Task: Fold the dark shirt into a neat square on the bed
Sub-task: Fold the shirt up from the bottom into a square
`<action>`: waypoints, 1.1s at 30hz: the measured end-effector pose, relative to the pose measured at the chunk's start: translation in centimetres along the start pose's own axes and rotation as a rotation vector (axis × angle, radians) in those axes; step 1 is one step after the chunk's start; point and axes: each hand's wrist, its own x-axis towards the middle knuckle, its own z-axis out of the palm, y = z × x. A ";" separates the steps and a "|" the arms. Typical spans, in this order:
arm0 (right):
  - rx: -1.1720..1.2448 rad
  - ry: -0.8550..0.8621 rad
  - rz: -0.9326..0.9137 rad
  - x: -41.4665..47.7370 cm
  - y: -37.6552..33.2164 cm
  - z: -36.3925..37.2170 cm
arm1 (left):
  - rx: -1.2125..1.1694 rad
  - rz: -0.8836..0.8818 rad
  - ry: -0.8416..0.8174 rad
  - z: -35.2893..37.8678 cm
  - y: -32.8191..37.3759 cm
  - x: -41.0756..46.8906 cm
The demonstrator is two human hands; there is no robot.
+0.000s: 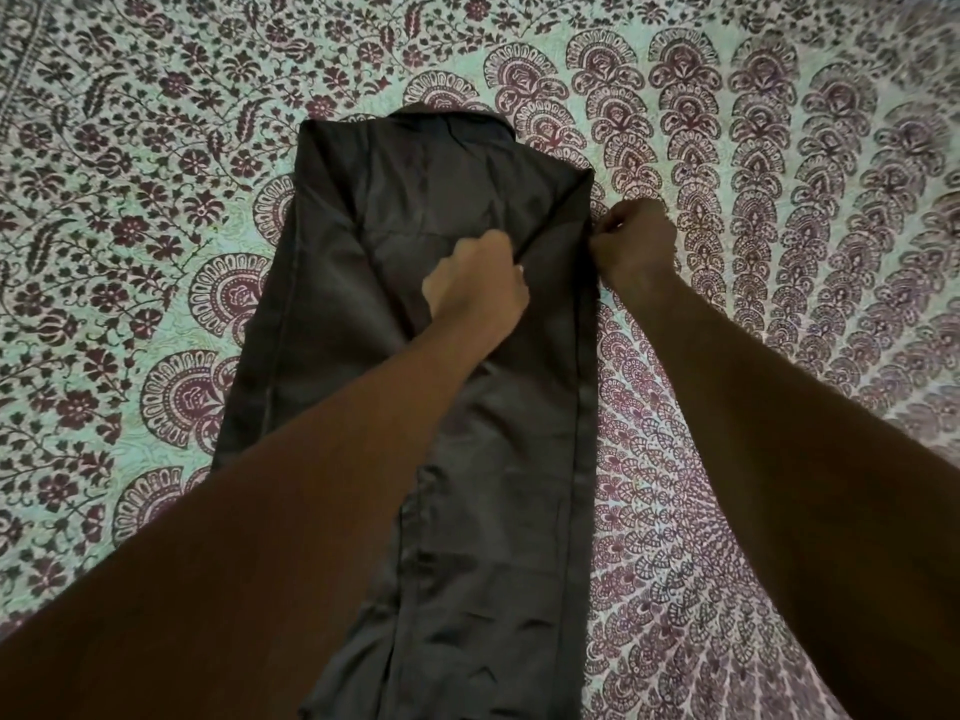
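The dark shirt (441,210) lies back-up along the bed as a long narrow strip, collar at the far end, both sides folded in. My left hand (475,288) rests on the middle of the shirt, fingers closed on the folded right sleeve where it slants across the back. My right hand (631,246) is at the shirt's right edge, fingers pinched on the fabric there. Both forearms reach in from the bottom and hide part of the lower shirt.
The bed is covered by a pale green sheet (156,148) printed with dark maroon flowers and paisley arcs. It spreads flat on all sides of the shirt.
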 end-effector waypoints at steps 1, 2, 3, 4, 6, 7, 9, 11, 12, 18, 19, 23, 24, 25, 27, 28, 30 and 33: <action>0.001 0.002 0.001 0.1 0.0 0.0 | 0.038 0.013 -0.001 0.0 0.1 0.0; -0.004 0.004 -0.005 0.0 0.0 0.0 | 0.078 0.028 -0.002 0.0 0.1 -0.1; -0.004 0.008 -0.005 0.1 0.0 0.1 | 0.112 0.043 0.004 0.1 0.1 -0.1; 0.003 0.014 -0.003 0.0 0.1 0.2 | 0.134 0.056 0.013 0.1 0.1 -0.1; 0.023 0.019 -0.002 0.1 0.4 0.5 | 0.154 0.071 0.022 0.1 0.1 -0.1; 0.023 0.022 -0.013 0.1 0.5 0.7 | 0.157 0.075 0.024 0.1 0.1 -0.1; 0.036 0.058 -0.050 -0.1 0.7 1.1 | 0.128 0.084 0.043 0.5 -0.1 -0.2; 0.056 0.188 -0.191 -1.0 1.1 1.3 | 0.065 0.115 0.117 1.0 -0.6 -0.8; 0.042 0.274 -0.306 -2.1 1.3 1.2 | 0.059 0.156 0.179 1.2 -1.1 -1.5; -0.404 -0.012 -0.864 -9.5 2.9 1.6 | 0.332 0.477 0.298 3.6 -7.5 -7.7; -0.490 -0.099 -0.869 -9.5 3.7 1.9 | 0.371 0.502 0.246 4.2 -8.8 -8.6; -0.646 -0.156 -0.735 -7.4 4.8 2.2 | 0.503 0.533 0.126 5.4 -12.5 -10.3; -0.662 -0.165 -0.704 -6.8 4.5 2.1 | 0.503 0.534 0.118 5.3 -12.8 -10.4; -0.675 -0.181 -0.679 -6.2 4.2 2.1 | 0.506 0.534 0.107 5.3 -12.9 -10.4; -0.695 -0.224 -0.648 -5.8 3.4 1.9 | 0.515 0.521 0.083 5.1 -12.8 -10.5; -0.705 -0.229 -0.640 -6.0 3.1 1.8 | 0.518 0.510 0.078 4.9 -12.7 -10.6; -0.710 -0.215 -0.646 -7.4 2.5 1.6 | 0.515 0.509 0.083 4.5 -12.7 -11.2; -0.695 -0.172 -0.719 -11.7 2.2 1.6 | 0.499 0.588 0.088 4.2 -13.0 -12.9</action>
